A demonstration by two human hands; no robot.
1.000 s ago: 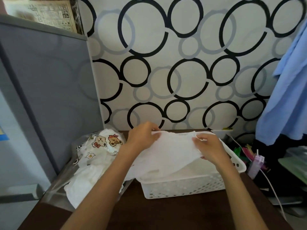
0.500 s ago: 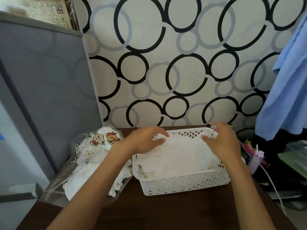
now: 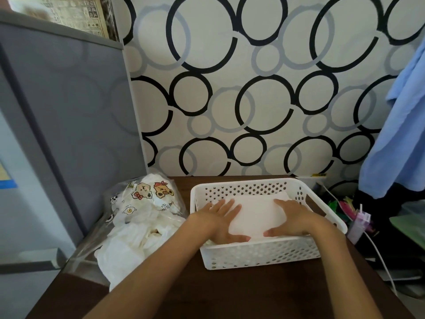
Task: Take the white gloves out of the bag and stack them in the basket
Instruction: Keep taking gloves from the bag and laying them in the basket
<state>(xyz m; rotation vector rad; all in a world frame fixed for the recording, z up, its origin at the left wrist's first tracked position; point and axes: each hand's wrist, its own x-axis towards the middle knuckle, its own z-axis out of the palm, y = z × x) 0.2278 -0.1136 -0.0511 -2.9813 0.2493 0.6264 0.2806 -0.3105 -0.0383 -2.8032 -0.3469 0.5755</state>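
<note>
Both hands lie flat, fingers straight, on the white gloves inside the white basket at centre frame: left hand and right hand apart. The bag sits just left, bare table below.

My left hand and right hand lie flat on the white gloves in the basket, so I cannot see the parts of the stack under my palms, nor count its layers. The basket's near wall hides the lower part of the pile. In the clear bag the remaining gloves are a crumpled white mass; I cannot tell one from another. The newspaper at the top left is cut by the edge, its print too small to read.
</note>
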